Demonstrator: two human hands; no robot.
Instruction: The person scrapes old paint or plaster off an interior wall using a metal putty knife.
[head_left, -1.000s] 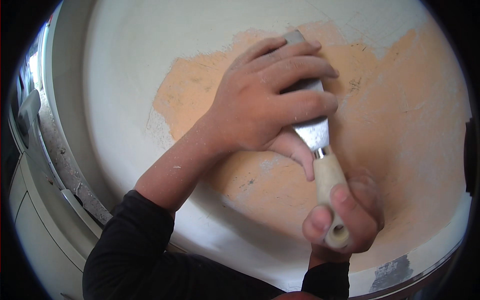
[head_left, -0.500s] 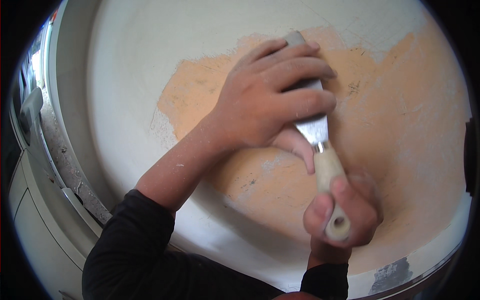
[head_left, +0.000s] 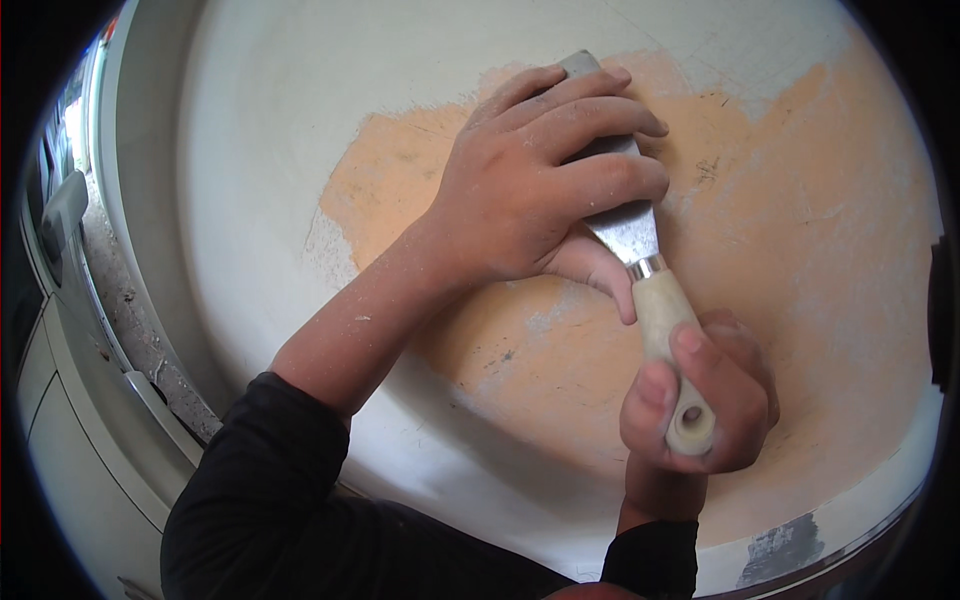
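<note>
A putty knife (head_left: 664, 305) with a pale wooden handle and a metal blade lies slantwise over a curved panel (head_left: 270, 90), which has a large orange-tan filler patch (head_left: 780, 210). Its handle, with a hole in the end, is wrapped by my right hand (head_left: 735, 400), the thumb resting on top. My left hand (head_left: 545, 170) lies over the blade, fingers somewhat spread across it and thumb below near the handle. Beyond those fingers a grey end (head_left: 580, 63) sticks out; whether it is the blade or something on it I cannot tell. The blade's underside is hidden.
A raised, curved rim (head_left: 150, 200) bounds the panel on the left. Past it are a pale vehicle door (head_left: 85, 450) and a strip of rough ground (head_left: 120, 290). At the lower right edge the panel has a dark grey patch (head_left: 780, 550).
Both hands and the putty knife have shifted slightly away from me, up the panel. The handle end has also swung a little to the right. My grip looks the same.
</note>
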